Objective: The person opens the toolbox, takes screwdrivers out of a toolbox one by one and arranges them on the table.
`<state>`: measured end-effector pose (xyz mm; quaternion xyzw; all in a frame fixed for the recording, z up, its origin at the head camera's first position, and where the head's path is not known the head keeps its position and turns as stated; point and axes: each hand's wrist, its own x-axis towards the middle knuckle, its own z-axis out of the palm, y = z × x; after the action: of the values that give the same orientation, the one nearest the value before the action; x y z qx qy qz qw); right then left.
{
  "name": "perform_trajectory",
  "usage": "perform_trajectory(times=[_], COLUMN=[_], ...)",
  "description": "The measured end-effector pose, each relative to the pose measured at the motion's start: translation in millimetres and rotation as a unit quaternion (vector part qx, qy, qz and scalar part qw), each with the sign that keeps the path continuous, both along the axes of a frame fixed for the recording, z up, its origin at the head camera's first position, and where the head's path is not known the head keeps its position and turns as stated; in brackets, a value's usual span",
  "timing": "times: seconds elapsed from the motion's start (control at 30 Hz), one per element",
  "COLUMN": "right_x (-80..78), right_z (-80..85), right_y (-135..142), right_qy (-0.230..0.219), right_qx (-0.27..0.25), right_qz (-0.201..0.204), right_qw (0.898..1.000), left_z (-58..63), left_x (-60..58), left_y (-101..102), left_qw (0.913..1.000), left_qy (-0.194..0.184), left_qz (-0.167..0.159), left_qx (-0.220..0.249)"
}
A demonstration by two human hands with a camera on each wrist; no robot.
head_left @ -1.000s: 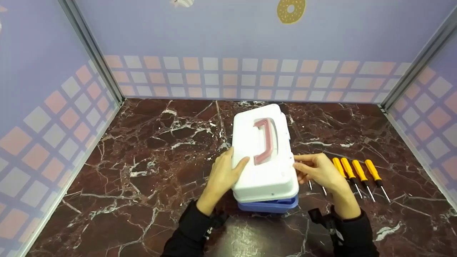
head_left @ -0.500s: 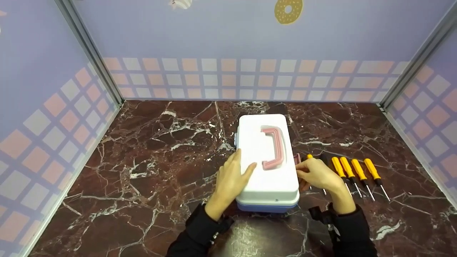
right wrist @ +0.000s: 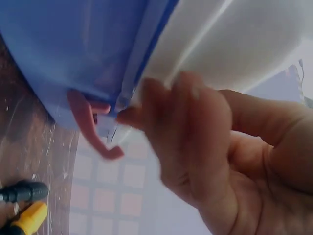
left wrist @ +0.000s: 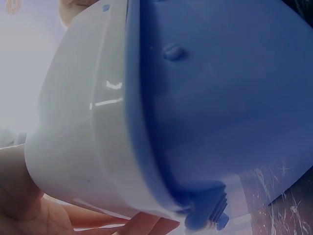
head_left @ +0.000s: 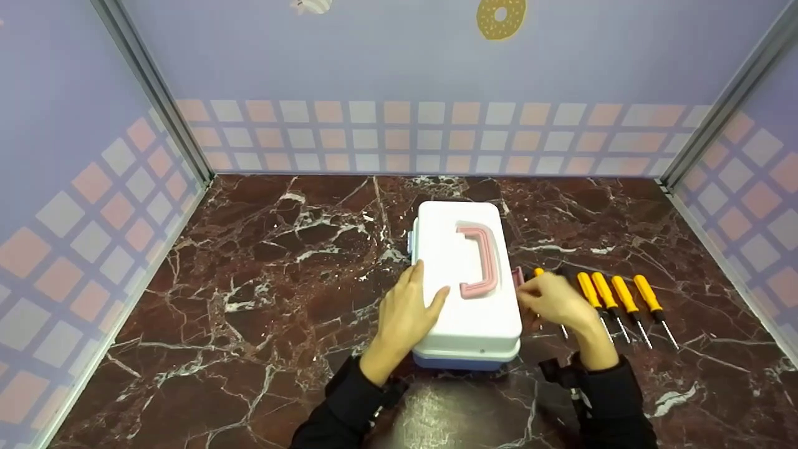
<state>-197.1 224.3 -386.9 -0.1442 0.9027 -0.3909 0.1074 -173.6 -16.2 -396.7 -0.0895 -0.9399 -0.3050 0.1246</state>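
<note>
A plastic toolbox with a white lid (head_left: pixel 449 324) and blue base (right wrist: pixel 73 44) stands in front of me, lid down. Its pink carrying handle (head_left: pixel 489 262) lies on top. My left hand (head_left: pixel 405 315) rests along the lid's left edge, thumb on top and fingers down the side; a blue hinge (left wrist: pixel 205 210) shows beside its fingertips. At the opposite side is my right hand (head_left: pixel 552 299), fingers bent near the pink latch (right wrist: pixel 90 127). The latch sticks out from the base. Those fingers are blurred in the right wrist view, so their contact with the box is unclear.
Several yellow-handled screwdrivers (head_left: pixel 626 296) lie in a row to the right, some partly hidden behind my right hand. The dark marble-patterned tabletop (head_left: pixel 262 324) is bounded by patterned panels (head_left: pixel 399 75) at the back and sides.
The lid has come down onto the blue base, with my left hand following it slightly right. My right hand has stayed by the right side, its fingers shifting near the latch.
</note>
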Motion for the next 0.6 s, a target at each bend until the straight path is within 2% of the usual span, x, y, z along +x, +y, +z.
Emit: perform_trajectory(times=[0.07,0.17,0.27,0.37,0.47,0.53,0.6], right_x=[-1.1,-3.8,-8.3,-14.1,-19.8,-23.2,-26.3], right_z=[0.8,-0.7,-5.8,-13.1,-22.1,-28.2,-34.3], right_y=[1.7,4.2,6.7,10.4,15.1,18.0,20.4], right_qy=[0.023,0.068,0.096,0.082,0.038,-0.002,-0.047], right_qx=[-0.023,-0.050,-0.044,-0.038,-0.049,-0.076,-0.117], right_qz=[-0.063,-0.142,-0.182,-0.176,-0.149,-0.125,-0.101], right_qw=[0.997,0.986,0.978,0.980,0.987,0.989,0.987], left_z=[0.0,0.2,0.3,-0.3,-1.0,-1.1,-1.2], left_x=[0.5,0.8,0.8,0.4,0.2,0.3,0.3], left_y=[-0.2,-0.3,-0.1,0.5,1.2,1.4,1.2], left_qw=[1.0000,1.0000,0.9999,0.9999,0.9999,0.9998,0.9997], left_qy=[0.002,0.001,-0.002,-0.004,-0.007,-0.010,-0.013], left_qz=[0.002,0.005,0.008,0.009,0.010,0.010,0.014], left_qx=[-0.001,-0.005,-0.007,-0.007,-0.010,-0.011,-0.013])
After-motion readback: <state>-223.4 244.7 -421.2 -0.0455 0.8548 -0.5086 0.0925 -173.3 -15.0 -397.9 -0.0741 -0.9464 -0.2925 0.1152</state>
